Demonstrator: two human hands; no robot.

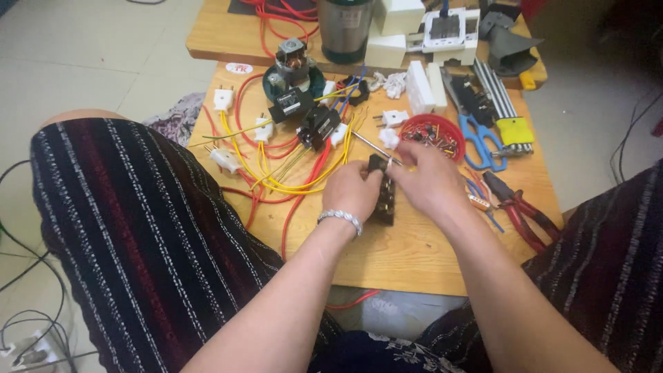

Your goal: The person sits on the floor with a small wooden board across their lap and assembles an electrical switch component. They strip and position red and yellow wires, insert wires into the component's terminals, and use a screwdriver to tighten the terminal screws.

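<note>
A low wooden worktop (414, 255) is standing on a pale tiled floor, filling the middle of the frame, with the person's striped-clothed knees flanking it at lower left and lower right. Just below the centre, a black terminal block (384, 197) is lying on the wood, and both hands are closing on it. The left hand (352, 190), wearing a beaded bracelet (340, 218) at the wrist, is pressing its grip against the block's left side, fingers curled and pinching it. The right hand (429, 181) is covering the block's upper right, its grip pinching a slim screwdriver (373, 147) whose shaft is slanting up and left from the block.

Right beside the hands, to the upper left, yellow wires (290, 181) and red wires (293, 214) are looping across the wood, ending in white plugs (226, 159). Above them, black switch parts (318, 126) are sitting near a small motor (293, 65). Just above the right hand, a red bowl (433, 135) is holding small parts. Further right, blue-handled scissors (480, 141) and red-handled pliers (521, 214) are lying flat. At the top of the frame, a metal canister (345, 27) and white socket boxes (428, 34) are standing on a second board.
</note>
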